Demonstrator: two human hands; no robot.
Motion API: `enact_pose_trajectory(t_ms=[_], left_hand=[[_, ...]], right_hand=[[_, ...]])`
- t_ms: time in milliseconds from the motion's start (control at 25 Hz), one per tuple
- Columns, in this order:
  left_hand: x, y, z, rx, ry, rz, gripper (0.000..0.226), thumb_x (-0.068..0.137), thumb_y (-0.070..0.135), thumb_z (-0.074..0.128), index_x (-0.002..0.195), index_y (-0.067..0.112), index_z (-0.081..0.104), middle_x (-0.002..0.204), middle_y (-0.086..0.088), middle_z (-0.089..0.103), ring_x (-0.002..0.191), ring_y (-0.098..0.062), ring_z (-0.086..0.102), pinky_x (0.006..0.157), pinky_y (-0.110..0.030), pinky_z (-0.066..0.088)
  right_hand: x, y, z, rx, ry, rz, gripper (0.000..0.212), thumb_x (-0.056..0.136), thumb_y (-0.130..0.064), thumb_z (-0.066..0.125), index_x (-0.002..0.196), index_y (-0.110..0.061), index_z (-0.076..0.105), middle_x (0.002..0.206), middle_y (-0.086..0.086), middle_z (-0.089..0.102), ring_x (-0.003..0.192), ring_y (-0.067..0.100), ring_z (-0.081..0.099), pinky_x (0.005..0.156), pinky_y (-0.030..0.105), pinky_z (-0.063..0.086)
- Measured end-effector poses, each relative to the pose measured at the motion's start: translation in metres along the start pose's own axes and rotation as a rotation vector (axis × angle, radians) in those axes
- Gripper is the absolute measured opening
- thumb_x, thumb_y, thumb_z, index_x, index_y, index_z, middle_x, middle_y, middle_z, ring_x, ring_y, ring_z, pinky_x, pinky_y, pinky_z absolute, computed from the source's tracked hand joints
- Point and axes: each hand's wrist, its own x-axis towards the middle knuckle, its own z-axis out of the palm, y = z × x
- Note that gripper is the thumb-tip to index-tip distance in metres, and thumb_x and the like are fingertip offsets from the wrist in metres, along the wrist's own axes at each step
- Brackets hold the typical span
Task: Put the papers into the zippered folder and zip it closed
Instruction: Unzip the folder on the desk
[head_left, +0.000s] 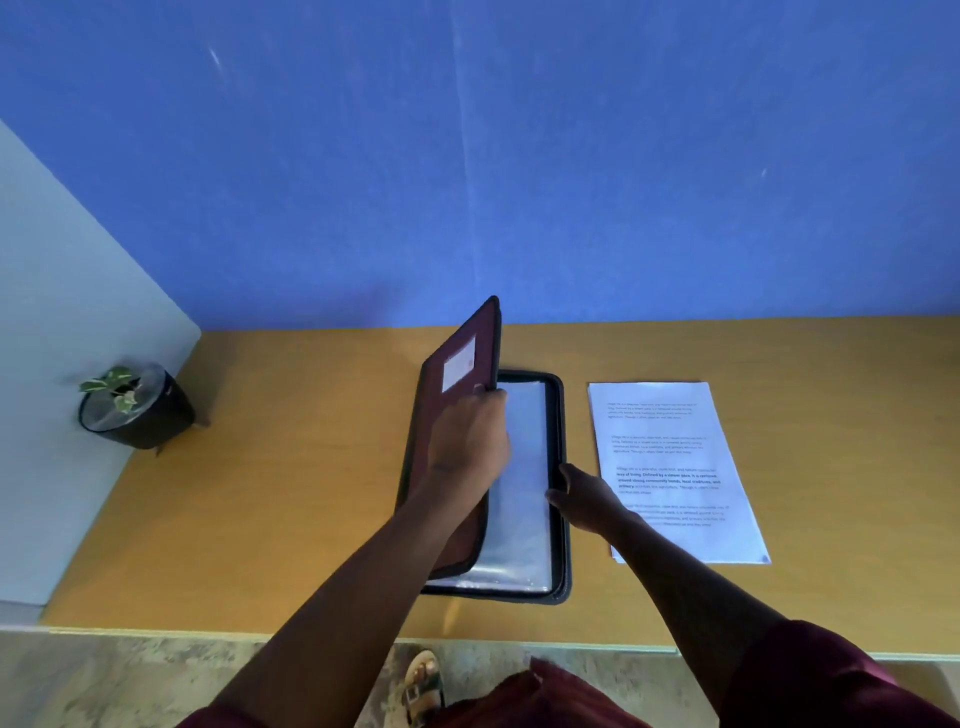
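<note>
A dark zippered folder (562, 441) lies in the middle of the wooden table, its maroon-lined cover (441, 415) raised almost upright on the left side. My left hand (470, 439) grips the free edge of that cover. Clear plastic sleeves (522, 519) show inside the lower half. My right hand (584, 499) rests with spread fingers on the folder's right rim. A stack of printed white papers (675, 467) lies flat on the table just right of the folder, partly under my right forearm.
A small potted plant (136, 405) in a black pot stands at the table's far left, by a pale side panel (62, 364). A blue wall (467, 156) backs the table (285, 467). The table's front edge is close to my body.
</note>
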Motion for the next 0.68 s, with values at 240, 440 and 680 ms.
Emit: enact_pose_trajectory(t_ms=[240,440,680], left_hand=[[-0.006,-0.079,-0.043,-0.105,0.078,-0.167,0.049,0.091,0.000,0.049,0.135,0.018,0.056,0.118,-0.013,0.064,0.104,-0.034,0.063,0.085,-0.042,0.055],[-0.015,-0.160,-0.059,-0.137,0.146,-0.261,0.058,0.091,-0.004,0.050,0.144,0.019,0.050,0.127,-0.013,0.063,0.104,-0.030,0.063,0.081,-0.037,0.055],[-0.016,-0.241,-0.047,-0.168,0.126,-0.304,0.060,0.089,-0.007,0.049,0.143,0.019,0.051,0.128,-0.012,0.064,0.086,-0.026,0.063,0.060,-0.024,0.045]], right_hand=[[-0.005,-0.003,0.009,-0.055,0.007,0.051,0.067,0.092,-0.041,0.059,0.151,-0.023,0.031,0.130,0.012,0.063,0.103,0.028,0.064,0.073,0.030,0.047],[-0.011,-0.006,0.022,-0.171,-0.005,0.024,0.094,0.088,-0.045,0.066,0.157,-0.012,0.011,0.163,0.008,0.024,0.145,0.027,0.036,0.104,0.037,0.042],[-0.012,-0.025,0.041,-0.329,0.089,0.075,0.100,0.088,-0.051,0.064,0.157,-0.010,0.005,0.167,0.003,0.005,0.151,0.022,0.018,0.113,0.045,0.037]])
